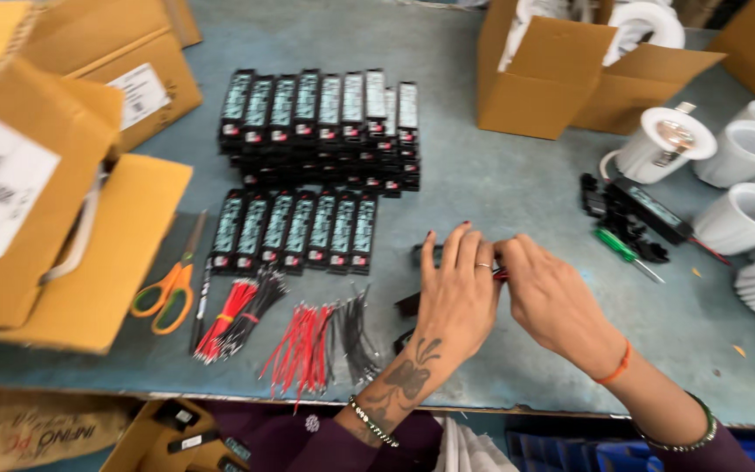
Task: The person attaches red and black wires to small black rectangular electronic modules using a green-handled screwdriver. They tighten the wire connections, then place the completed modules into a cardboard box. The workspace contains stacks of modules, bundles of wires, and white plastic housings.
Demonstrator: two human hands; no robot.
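Both hands, left hand (458,293) and right hand (552,297), are meeting fingertip to fingertip, pinching a small red-wired black part (501,274) above the table (517,183), near wire bundles (303,341) lying within easy reach.

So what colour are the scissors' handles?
Orange, with yellow inner rims; the scissors lie left of the wire bundles, clearest in the head view.

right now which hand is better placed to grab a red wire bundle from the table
Left, probably. The left hand sits nearer the red wire bundle, which lies just to its left on the table. The right hand is on the far side and would have to cross over. Both hands pinch a small part.
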